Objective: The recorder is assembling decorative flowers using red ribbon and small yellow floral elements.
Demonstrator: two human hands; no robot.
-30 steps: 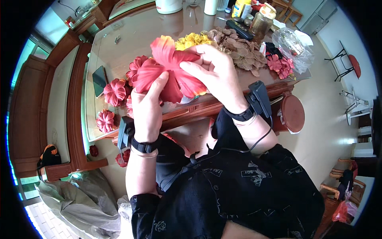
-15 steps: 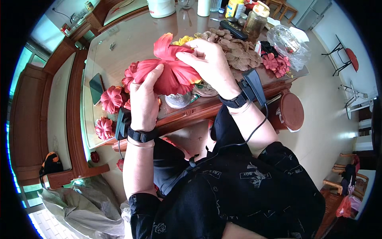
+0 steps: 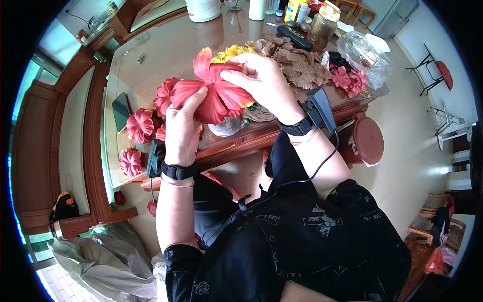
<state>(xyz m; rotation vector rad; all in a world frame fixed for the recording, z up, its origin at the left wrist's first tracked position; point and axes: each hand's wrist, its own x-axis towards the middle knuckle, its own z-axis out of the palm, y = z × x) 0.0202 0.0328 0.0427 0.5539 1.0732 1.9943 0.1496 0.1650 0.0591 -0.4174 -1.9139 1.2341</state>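
Both hands hold a large red artificial flower (image 3: 215, 93) with yellow-tipped petals above the table's near edge. My left hand (image 3: 185, 121) pinches its lower left petal, thumb on top and fingers hidden beneath. On the upper right, my right hand (image 3: 259, 80) has a petal between thumb and curled fingers. One petal stands up at the top of the flower. Finished-looking red flowers (image 3: 141, 125) lie to the left of my left hand. Beyond the held flower are yellow flower pieces (image 3: 232, 52) and a heap of brown scalloped discs (image 3: 302, 68). A whitish round container (image 3: 225, 128) shows partly beneath the flower.
At the table's far side stand a white tub (image 3: 204, 10), a lidded jar (image 3: 323, 24) and a black case (image 3: 295, 37). A clear plastic bag (image 3: 370, 58) lies at the right, a phone (image 3: 121, 111) at the left. A brown lidded bucket (image 3: 368, 141) stands beside the table.
The flower has tilted slightly, so its petals look more spread and its center shows more. The upright petal has shifted a little lower and left. Both hands keep their hold.
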